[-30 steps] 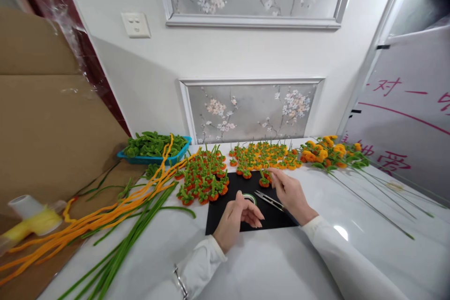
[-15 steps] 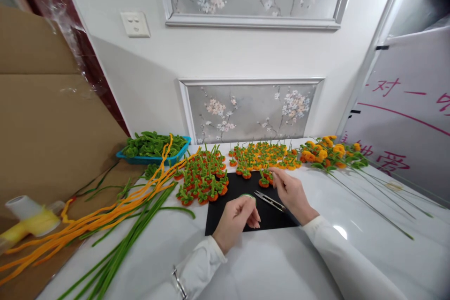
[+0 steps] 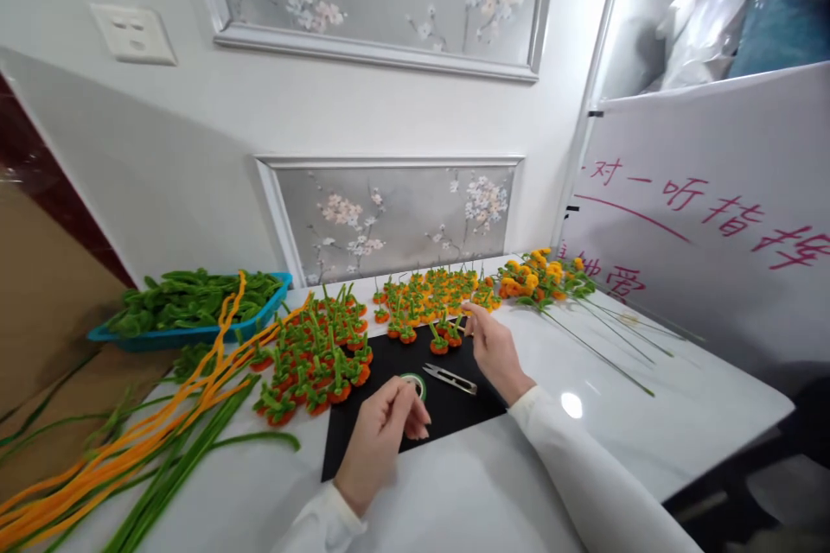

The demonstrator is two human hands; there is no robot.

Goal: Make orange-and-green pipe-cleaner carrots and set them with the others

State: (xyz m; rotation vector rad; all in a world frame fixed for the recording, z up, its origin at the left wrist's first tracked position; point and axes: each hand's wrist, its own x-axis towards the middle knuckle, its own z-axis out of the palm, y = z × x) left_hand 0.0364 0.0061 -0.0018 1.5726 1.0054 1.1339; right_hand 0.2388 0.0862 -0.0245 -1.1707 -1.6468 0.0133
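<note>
My left hand (image 3: 384, 434) is loosely curled over the front of a black mat (image 3: 363, 441), and nothing shows between its fingers. Just behind it lies a roll of green tape (image 3: 418, 384), partly covered by the hand. Thread snips (image 3: 450, 378) rest on the mat between my hands. My right hand (image 3: 494, 352) reaches over the mat's back right, thumb and fingertips pinched together beside a few orange fuzzy flower heads with green stems (image 3: 439, 341). Whether those fingertips grip a stem is too small to tell.
Rows of orange-red flower heads (image 3: 317, 354) and yellow ones (image 3: 431, 294) stand behind the mat. Long-stemmed flowers (image 3: 538, 281) lie at right. At left are a blue tray (image 3: 188, 339) of green leaves, orange pipe cleaners (image 3: 156, 428) and green pipe cleaners (image 3: 175, 471).
The view has turned to the right, so everything shifts left in it. Both hands keep nearly the same place and pose over the mat. More of the tape roll shows now.
</note>
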